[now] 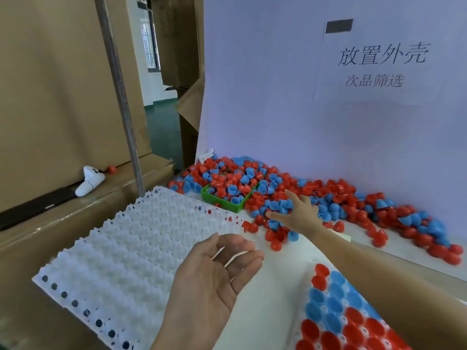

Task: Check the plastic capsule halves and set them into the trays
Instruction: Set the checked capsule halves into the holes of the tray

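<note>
The person is at the picking step. The right hand [300, 213] reaches into the pile of capsule halves [328, 198] just right of the green bin [227, 202], fingers spread, nothing visibly gripped. The left hand [214, 271] hovers palm-up, empty, over the near edge of the white tray [121, 248], whose pockets lie open left of it. The next move likely calls for pinching one half; loose halves crowd the bin's rim.

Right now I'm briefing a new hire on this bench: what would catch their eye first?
First, the heap of red and blue capsule halves along the white board, spilling over a green bin. The right hand reaches into the heap with fingers spread, while the left hand hovers open, palm up, over the empty white tray. At lower right, a second tray is already filled with halves.
</note>
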